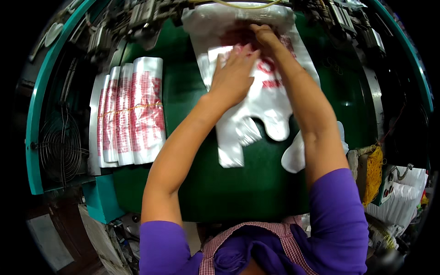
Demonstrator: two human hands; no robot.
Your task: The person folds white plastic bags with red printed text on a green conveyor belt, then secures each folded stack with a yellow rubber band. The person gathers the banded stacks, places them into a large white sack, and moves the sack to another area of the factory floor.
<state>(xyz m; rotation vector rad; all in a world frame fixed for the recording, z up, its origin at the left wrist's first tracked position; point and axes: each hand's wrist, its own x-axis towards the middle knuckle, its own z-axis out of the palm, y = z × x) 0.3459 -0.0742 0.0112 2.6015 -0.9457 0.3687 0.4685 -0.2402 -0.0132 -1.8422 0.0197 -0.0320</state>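
White plastic T-shirt bags (270, 103) with red print lie on the green work surface, their handle ends toward me. My left hand (233, 75) rests on them with its fingers spread, the palm down. Farther up, my right hand (265, 35) reaches over the far part of the bags. Its fingers are bent and smeared by motion, so whether they grip the film is unclear. The left handle of the top bags is folded and creased. A smooth white plastic piece (293, 156) lies partly hidden under my right forearm.
At the left lies a bundle of folded printed bags (146, 110) tied with yellow string. Metal machine parts (142, 18) span the far edge. Teal frame bars (39, 114) stand at the sides. Yellow string (373, 174) hangs at the right, beside a control box (388, 188).
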